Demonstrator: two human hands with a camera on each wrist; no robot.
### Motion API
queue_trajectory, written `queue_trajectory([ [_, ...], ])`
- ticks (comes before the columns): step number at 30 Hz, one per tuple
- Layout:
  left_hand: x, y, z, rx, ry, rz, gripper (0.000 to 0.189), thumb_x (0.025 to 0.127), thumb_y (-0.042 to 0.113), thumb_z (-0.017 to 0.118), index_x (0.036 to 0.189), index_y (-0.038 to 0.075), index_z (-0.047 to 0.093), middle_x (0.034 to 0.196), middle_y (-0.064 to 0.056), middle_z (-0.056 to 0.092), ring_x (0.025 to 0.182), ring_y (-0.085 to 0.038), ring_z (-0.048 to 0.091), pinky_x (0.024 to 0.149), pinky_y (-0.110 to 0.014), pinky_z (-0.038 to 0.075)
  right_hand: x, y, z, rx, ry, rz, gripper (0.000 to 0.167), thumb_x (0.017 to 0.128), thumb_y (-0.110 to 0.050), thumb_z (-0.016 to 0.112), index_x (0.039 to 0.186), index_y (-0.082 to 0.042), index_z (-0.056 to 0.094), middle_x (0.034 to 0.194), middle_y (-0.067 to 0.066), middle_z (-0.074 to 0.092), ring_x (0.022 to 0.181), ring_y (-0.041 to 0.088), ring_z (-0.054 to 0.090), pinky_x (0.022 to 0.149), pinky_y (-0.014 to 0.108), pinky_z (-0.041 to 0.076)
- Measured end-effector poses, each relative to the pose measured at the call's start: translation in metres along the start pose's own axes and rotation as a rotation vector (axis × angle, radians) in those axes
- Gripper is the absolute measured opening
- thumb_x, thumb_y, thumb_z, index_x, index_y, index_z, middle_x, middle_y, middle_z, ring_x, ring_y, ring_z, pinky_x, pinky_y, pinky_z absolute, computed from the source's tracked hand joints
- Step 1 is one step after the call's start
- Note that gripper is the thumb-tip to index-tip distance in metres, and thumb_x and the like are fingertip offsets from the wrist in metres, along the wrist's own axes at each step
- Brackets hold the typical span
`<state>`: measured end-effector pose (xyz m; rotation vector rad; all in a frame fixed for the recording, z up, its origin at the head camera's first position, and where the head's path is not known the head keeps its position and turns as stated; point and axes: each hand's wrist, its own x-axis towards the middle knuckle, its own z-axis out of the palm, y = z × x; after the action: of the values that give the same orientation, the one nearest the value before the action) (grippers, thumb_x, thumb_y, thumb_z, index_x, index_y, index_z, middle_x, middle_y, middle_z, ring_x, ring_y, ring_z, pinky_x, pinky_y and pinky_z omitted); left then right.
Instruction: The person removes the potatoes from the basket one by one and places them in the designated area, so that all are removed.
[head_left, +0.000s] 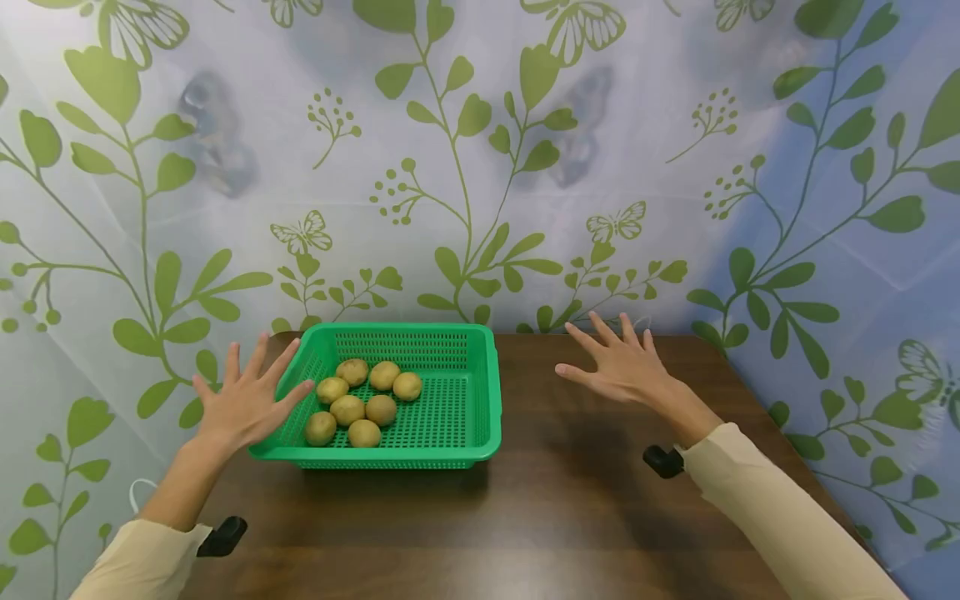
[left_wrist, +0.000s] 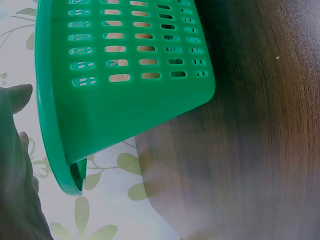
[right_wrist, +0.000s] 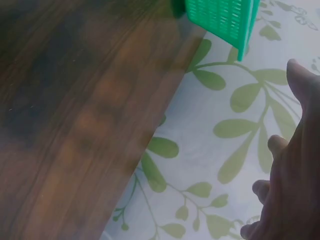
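Observation:
A green plastic basket [head_left: 450, 454] with slotted walls stands on the left part of the table. Several potatoes [head_left: 348, 410] lie in its left half. Fingers spread, my left hand [head_left: 243, 404] hovers by the basket's left rim and holds nothing; whether it touches the rim I cannot tell. In the left wrist view, part of that hand [left_wrist: 17, 170] shows beside the basket wall [left_wrist: 115, 110]. My right hand [head_left: 626, 367] is held over the table's right part, fingers spread and nothing in it. The right wrist view shows its fingers [right_wrist: 277, 145] apart from the basket [right_wrist: 222, 20].
The dark brown wooden table [head_left: 555, 517] reaches back to a white curtain [head_left: 420, 250] printed with green leaves and butterflies. A small black device [head_left: 222, 537] sits at the left wrist, and another black device [head_left: 663, 461] at the right wrist.

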<state>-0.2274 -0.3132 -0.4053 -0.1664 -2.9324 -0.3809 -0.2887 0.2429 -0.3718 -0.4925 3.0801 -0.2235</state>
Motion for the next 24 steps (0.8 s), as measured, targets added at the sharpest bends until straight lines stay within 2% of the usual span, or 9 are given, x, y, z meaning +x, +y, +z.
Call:
queue_trajectory([
  [13, -0.01, -0.001, -0.004, -0.039, -0.008, 0.019, 0.08, 0.104, 0.065, 0.044, 0.168, 0.033, 0.008, 0.17, -0.02, -0.003, 0.149, -0.054, -0.016, 0.093, -0.093, -0.013, 0.026, -0.029, -0.005, 0.02, -0.035, -0.119, 0.093, 0.093, -0.084, 0.041, 0.167, -0.03, 0.023, 0.172, 0.011, 0.005, 0.151, 0.055, -0.004, 0.113, 0.081, 0.003],
  [21, -0.025, 0.0, -0.01, -0.111, 0.018, 0.033, 0.084, 0.104, 0.06, 0.052, 0.169, 0.029, 0.009, 0.171, -0.02, 0.0, 0.15, -0.055, -0.009, 0.096, -0.094, 0.002, 0.042, -0.051, -0.012, 0.006, -0.08, -0.183, 0.092, 0.093, -0.084, 0.041, 0.167, -0.032, 0.022, 0.172, 0.01, 0.007, 0.153, 0.049, 0.001, 0.115, 0.077, 0.01],
  [24, -0.034, -0.001, -0.01, -0.178, 0.02, 0.055, 0.087, 0.103, 0.054, 0.057, 0.169, 0.023, 0.009, 0.17, -0.023, 0.0, 0.149, -0.058, -0.005, 0.097, -0.092, 0.01, 0.048, -0.061, -0.014, 0.016, -0.097, -0.216, 0.091, 0.094, -0.082, 0.043, 0.167, -0.031, 0.021, 0.172, 0.01, 0.007, 0.154, 0.047, 0.0, 0.117, 0.075, 0.011],
])
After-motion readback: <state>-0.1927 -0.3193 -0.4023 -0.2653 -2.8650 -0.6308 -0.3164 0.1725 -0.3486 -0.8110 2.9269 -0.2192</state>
